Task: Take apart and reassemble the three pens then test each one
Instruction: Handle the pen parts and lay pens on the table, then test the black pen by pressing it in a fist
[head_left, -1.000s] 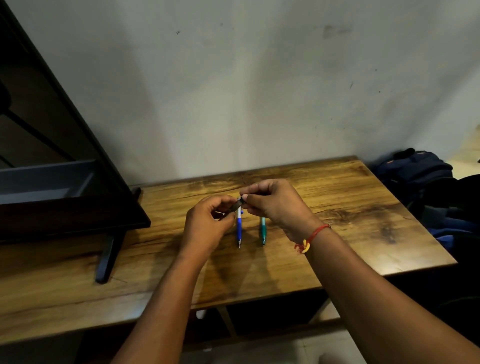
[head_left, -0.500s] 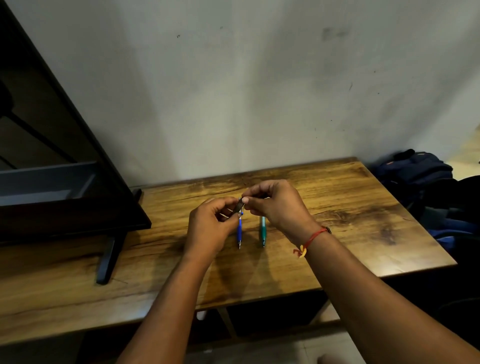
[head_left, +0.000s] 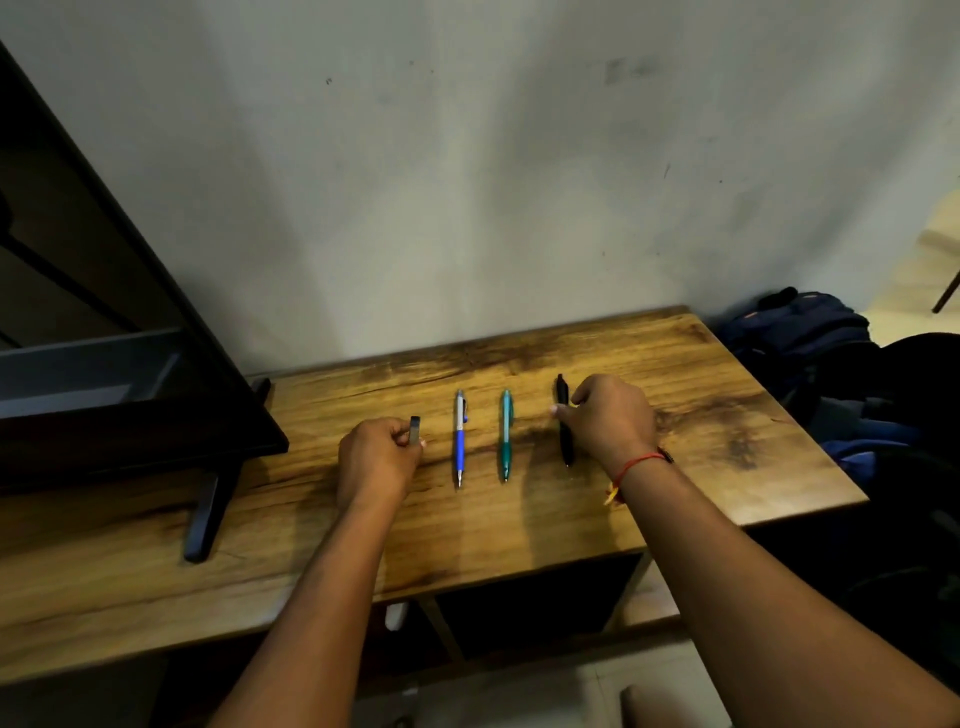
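1. Head view: three pens lie side by side on the wooden table (head_left: 701, 426), tips toward the person. From the left they are the blue pen (head_left: 459, 441), the teal pen (head_left: 505, 436) and the black pen (head_left: 563, 395).
2. The right hand (head_left: 615, 418) has its grip curled round the black pen's barrel, thumb on the near side, with the pen low on the table.
3. The left hand (head_left: 376, 460) pinches a small dark piece (head_left: 414, 430) upright, just left of the blue pen. It looks like a part off the black pen, though it is too small to be sure.
4. Blue and teal pens look whole and untouched.
5. Handling, as I judge it: the pens are light, stiff, smooth plastic and roll easily. Hold each by the rubbery front section and the rear barrel, then twist gently. Any spring or refill inside is small and easily lost.
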